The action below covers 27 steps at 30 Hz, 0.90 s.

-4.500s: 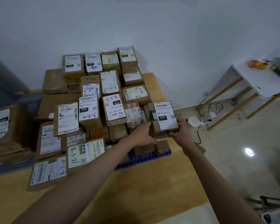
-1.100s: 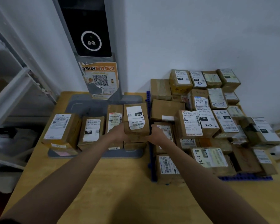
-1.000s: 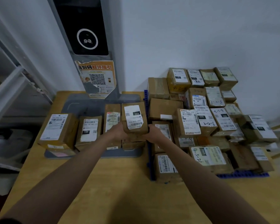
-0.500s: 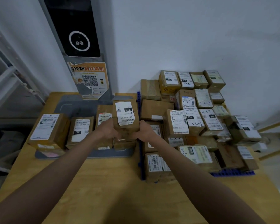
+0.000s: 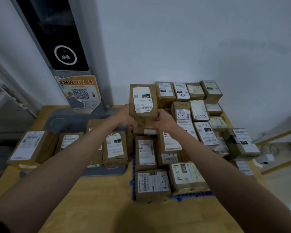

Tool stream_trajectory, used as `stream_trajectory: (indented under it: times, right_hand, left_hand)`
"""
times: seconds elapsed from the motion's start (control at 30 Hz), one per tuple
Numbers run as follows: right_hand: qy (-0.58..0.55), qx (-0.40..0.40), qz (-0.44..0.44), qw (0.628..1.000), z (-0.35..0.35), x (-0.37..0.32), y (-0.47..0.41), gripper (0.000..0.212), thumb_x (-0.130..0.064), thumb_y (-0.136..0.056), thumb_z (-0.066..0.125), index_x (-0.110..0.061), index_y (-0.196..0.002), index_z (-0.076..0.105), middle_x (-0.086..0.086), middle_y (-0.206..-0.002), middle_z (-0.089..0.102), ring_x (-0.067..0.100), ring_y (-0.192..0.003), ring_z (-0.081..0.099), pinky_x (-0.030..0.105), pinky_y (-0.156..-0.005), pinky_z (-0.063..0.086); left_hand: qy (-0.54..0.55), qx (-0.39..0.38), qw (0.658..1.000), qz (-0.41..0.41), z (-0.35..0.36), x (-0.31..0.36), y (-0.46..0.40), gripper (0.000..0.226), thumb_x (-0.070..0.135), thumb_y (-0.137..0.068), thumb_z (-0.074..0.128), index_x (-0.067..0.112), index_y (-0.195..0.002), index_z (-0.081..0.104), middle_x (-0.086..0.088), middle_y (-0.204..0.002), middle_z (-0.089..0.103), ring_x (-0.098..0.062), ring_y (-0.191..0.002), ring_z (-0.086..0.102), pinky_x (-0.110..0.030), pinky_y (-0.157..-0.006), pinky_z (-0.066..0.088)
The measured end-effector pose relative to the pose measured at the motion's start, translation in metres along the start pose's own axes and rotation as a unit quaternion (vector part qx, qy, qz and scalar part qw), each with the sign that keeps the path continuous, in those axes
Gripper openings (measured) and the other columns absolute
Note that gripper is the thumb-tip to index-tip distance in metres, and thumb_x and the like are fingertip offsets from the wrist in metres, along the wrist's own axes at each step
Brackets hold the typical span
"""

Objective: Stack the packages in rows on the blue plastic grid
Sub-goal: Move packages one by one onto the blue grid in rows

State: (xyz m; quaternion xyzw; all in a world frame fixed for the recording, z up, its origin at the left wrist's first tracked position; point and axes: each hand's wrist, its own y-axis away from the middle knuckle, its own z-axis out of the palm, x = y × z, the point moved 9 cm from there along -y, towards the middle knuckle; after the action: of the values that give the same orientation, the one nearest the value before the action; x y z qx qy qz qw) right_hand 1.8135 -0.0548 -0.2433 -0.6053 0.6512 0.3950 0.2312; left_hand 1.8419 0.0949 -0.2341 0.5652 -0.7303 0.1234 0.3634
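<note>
Hands: both raised together over the back left part of the stack, gripping one package between them.
Left hand (image 5: 124, 117): fingers curled round the lower left side of the held package.
Right hand (image 5: 164, 119): fingers curled round its lower right side, thumb toward the front.
Held package (image 5: 143, 102): brown cardboard box with a white label facing the camera, printed "032" upside down; it is lifted clear of the boxes under it and stands roughly upright, tilted a little.
Blue grid (image 5: 191, 194): lies on the counter to the right; only its front edge and left edge show from under the boxes.
Stacked packages (image 5: 198, 111): many brown boxes with white labels, set in rows on the grid and rising toward the wall; several carry handwritten numbers such as "4-3-11" and "2-4-3".
Grey tray (image 5: 69, 118): to the left of the grid, touching or just beside it.
Waiting packages (image 5: 115, 148): a row of boxes stands on the grey tray, labels up, under the left forearm.
Counter (image 5: 99, 199): light wood, carries the tray and the grid.
Kiosk (image 5: 57, 39): tall dark screen on a grey post behind the tray, with an orange poster and a square code stuck below it.
Wall (image 5: 191, 39): plain white, behind the stack.
</note>
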Motion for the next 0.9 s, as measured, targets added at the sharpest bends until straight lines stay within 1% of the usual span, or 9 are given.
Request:
stream_trajectory:
  times: [0.1, 0.2, 0.27, 0.33, 0.4, 0.53, 0.67, 0.8, 0.9]
  right_hand:
    - [0.004, 0.003, 0.0, 1.0, -0.026, 0.01, -0.01, 0.059, -0.025, -0.084, 0.077, -0.006, -0.134, 0.053, 0.004, -0.129, 0.062, 0.021, -0.118, 0.057, 0.034, -0.099, 0.049]
    - [-0.01, 0.018, 0.006, 1.0, -0.048, 0.024, -0.017, 0.054, -0.021, -0.084, 0.075, -0.005, -0.131, 0.053, 0.003, -0.124, 0.063, 0.02, -0.11, 0.059, 0.027, -0.084, 0.048]
    - [-0.011, 0.023, 0.019, 0.999, -0.059, 0.037, -0.021, 0.053, -0.016, -0.085, 0.074, -0.005, -0.132, 0.052, 0.011, -0.124, 0.063, 0.026, -0.11, 0.061, 0.032, -0.084, 0.051]
    - [-0.016, 0.032, 0.034, 0.999, -0.067, 0.05, -0.022, 0.052, -0.013, -0.085, 0.073, -0.005, -0.131, 0.049, 0.009, -0.122, 0.061, 0.027, -0.111, 0.06, 0.037, -0.089, 0.053]
    - [-0.011, 0.041, 0.035, 0.998, -0.072, 0.06, -0.022, 0.049, -0.011, -0.085, 0.073, -0.008, -0.127, 0.05, 0.004, -0.114, 0.059, 0.025, -0.109, 0.059, 0.034, -0.086, 0.052]
    - [-0.007, 0.046, 0.053, 0.998, -0.072, 0.079, -0.023, 0.05, -0.006, -0.084, 0.071, -0.007, -0.128, 0.049, 0.011, -0.122, 0.06, 0.025, -0.11, 0.058, 0.038, -0.09, 0.053]
    - [0.006, 0.052, 0.063, 0.997, -0.072, 0.09, -0.025, 0.05, -0.003, -0.083, 0.069, -0.007, -0.129, 0.048, 0.011, -0.122, 0.058, 0.021, -0.105, 0.056, 0.029, -0.079, 0.049]
    - [0.006, 0.046, 0.087, 0.995, -0.07, 0.1, -0.029, 0.057, -0.001, -0.082, 0.069, -0.007, -0.133, 0.044, 0.011, -0.125, 0.057, 0.023, -0.111, 0.055, 0.027, -0.079, 0.046]
    - [0.01, 0.039, 0.104, 0.994, -0.067, 0.107, -0.032, 0.057, -0.001, -0.082, 0.068, -0.008, -0.133, 0.044, 0.011, -0.125, 0.056, 0.021, -0.106, 0.055, 0.021, -0.068, 0.044]
  left_hand:
    - [-0.008, -0.004, 1.0, 0.006, 0.008, 0.022, -0.023, 0.064, 0.014, -0.066, 0.084, 0.02, -0.125, 0.058, -0.002, -0.119, 0.066, -0.021, -0.103, 0.062, -0.04, -0.091, 0.053]
    - [-0.013, -0.019, 1.0, 0.003, 0.021, 0.034, -0.046, 0.076, 0.016, -0.066, 0.084, 0.021, -0.133, 0.05, -0.001, -0.128, 0.06, -0.022, -0.115, 0.056, -0.039, -0.099, 0.047]
    - [0.003, -0.022, 1.0, 0.007, 0.031, 0.039, -0.057, 0.079, 0.013, -0.066, 0.085, 0.021, -0.135, 0.049, -0.001, -0.132, 0.058, -0.019, -0.117, 0.054, -0.03, -0.094, 0.044]
    - [0.025, -0.025, 0.999, 0.014, 0.043, 0.043, -0.065, 0.08, 0.009, -0.066, 0.084, 0.022, -0.136, 0.047, -0.001, -0.135, 0.056, -0.014, -0.115, 0.05, -0.026, -0.088, 0.039]
    - [0.033, -0.038, 0.999, 0.018, 0.056, 0.045, -0.071, 0.084, 0.007, -0.068, 0.083, 0.021, -0.14, 0.043, -0.002, -0.14, 0.052, -0.013, -0.117, 0.046, -0.025, -0.09, 0.035]
    - [0.033, -0.047, 0.998, 0.005, 0.073, 0.039, -0.078, 0.094, 0.01, -0.067, 0.084, 0.021, -0.146, 0.033, -0.003, -0.143, 0.049, -0.02, -0.125, 0.047, -0.027, -0.093, 0.037]
    - [0.03, -0.051, 0.998, -0.002, 0.082, 0.033, -0.083, 0.095, 0.012, -0.066, 0.084, 0.022, -0.145, 0.033, -0.002, -0.142, 0.049, -0.024, -0.128, 0.046, -0.028, -0.093, 0.037]
    - [0.018, -0.058, 0.998, -0.006, 0.087, 0.028, -0.088, 0.092, 0.016, -0.066, 0.085, 0.022, -0.143, 0.037, -0.001, -0.142, 0.049, -0.023, -0.128, 0.046, -0.031, -0.099, 0.038]
    - [0.012, -0.067, 0.998, -0.012, 0.091, 0.024, -0.092, 0.094, 0.019, -0.065, 0.086, 0.022, -0.144, 0.035, 0.0, -0.143, 0.049, -0.023, -0.128, 0.046, -0.034, -0.102, 0.041]
